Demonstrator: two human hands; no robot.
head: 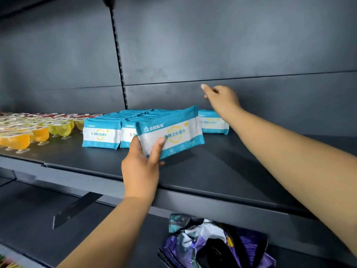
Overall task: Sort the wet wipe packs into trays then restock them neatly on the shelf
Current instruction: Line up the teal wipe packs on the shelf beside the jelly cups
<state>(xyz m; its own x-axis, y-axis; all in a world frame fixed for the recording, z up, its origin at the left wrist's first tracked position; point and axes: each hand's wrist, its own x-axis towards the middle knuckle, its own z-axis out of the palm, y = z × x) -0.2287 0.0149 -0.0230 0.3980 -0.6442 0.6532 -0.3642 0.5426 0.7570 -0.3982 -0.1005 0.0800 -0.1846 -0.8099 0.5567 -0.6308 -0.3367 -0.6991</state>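
The left hand holds one wet wipe pack by its left end, thumb on the front and fingers curled behind, tilted above the dark shelf. Behind it stand two rows of packs; how many are in each row is hard to count. One more single pack stands farther right. The right hand reaches to the far wall, one finger out, the others bent, holding nothing. Many jelly cups sit at the left. One crumpled purple bag lies on the lower shelf.

Held wipe pack: seemingly "酒精卫生湿巾"
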